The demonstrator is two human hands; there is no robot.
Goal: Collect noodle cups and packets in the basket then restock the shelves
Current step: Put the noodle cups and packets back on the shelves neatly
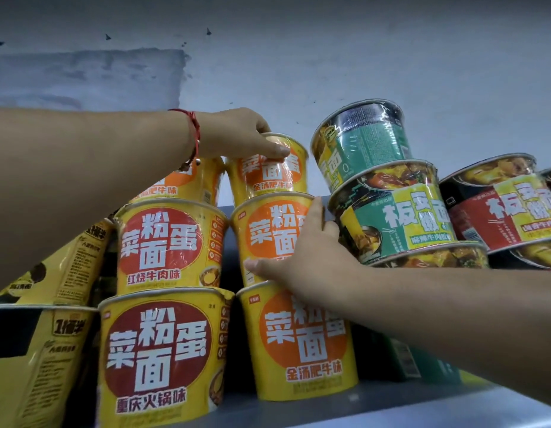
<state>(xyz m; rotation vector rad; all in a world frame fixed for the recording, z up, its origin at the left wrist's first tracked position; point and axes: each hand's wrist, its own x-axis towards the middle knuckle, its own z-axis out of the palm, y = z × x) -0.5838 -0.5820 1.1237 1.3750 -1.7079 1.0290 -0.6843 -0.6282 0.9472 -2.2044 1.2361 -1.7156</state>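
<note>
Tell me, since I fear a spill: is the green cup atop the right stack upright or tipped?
Tipped. The green cup leans left, its base resting unevenly on the green bowl beneath; neither hand touches it.

A pale grey-blue wall [329, 57] rises behind everything, with a darker, rough rectangular patch [89, 77] at its upper left and a few small dark specks [208, 31] above.

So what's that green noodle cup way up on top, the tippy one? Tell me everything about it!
The green noodle cup is a short, wide tub wrapped in shiny clear film, teal and yellow on its side with white writing and a dark band near its upper end. It leans to the left rather than sitting flat, perched on top of another green cup at the head of that stack, in front of the pale wall. Neither hand touches it.
</note>
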